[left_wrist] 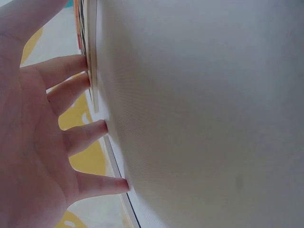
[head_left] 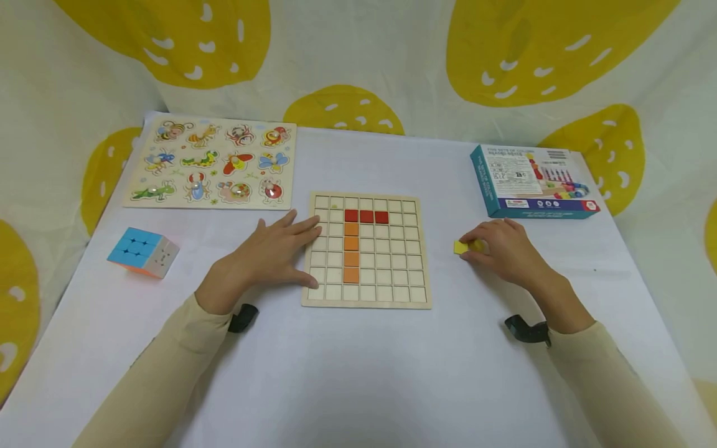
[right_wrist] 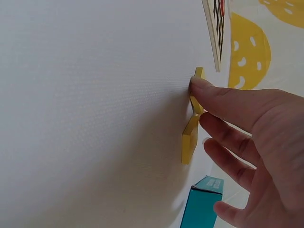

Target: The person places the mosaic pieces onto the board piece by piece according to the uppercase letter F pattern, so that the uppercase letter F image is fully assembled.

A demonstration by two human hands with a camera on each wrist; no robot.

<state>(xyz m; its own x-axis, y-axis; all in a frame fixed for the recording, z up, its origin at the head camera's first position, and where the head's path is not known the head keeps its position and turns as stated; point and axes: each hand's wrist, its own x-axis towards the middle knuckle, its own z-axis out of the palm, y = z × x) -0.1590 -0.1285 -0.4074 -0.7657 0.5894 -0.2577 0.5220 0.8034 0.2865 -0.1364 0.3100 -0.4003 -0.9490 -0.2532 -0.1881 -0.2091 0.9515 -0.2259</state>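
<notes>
A wooden grid board [head_left: 383,260] lies on the table. Three red tiles [head_left: 366,216] form a row in its upper part, and orange tiles [head_left: 351,242] run down a column below the leftmost one. My left hand [head_left: 271,252] lies spread at the board's left edge, thumb and fingertips touching the frame. To the right of the board, my right hand [head_left: 506,252] pinches a yellow tile [head_left: 459,247] between thumb and fingers, close over the table. Beside it, a second yellow tile [right_wrist: 190,140] shows under the fingers in the right wrist view.
A peg puzzle [head_left: 215,171] with insect pieces lies at the back left, and a cube puzzle [head_left: 142,252] sits in front of it. A teal-edged toy box [head_left: 534,182] stands at the back right, just beyond my right hand. A patterned curtain [head_left: 358,62] hangs behind the table.
</notes>
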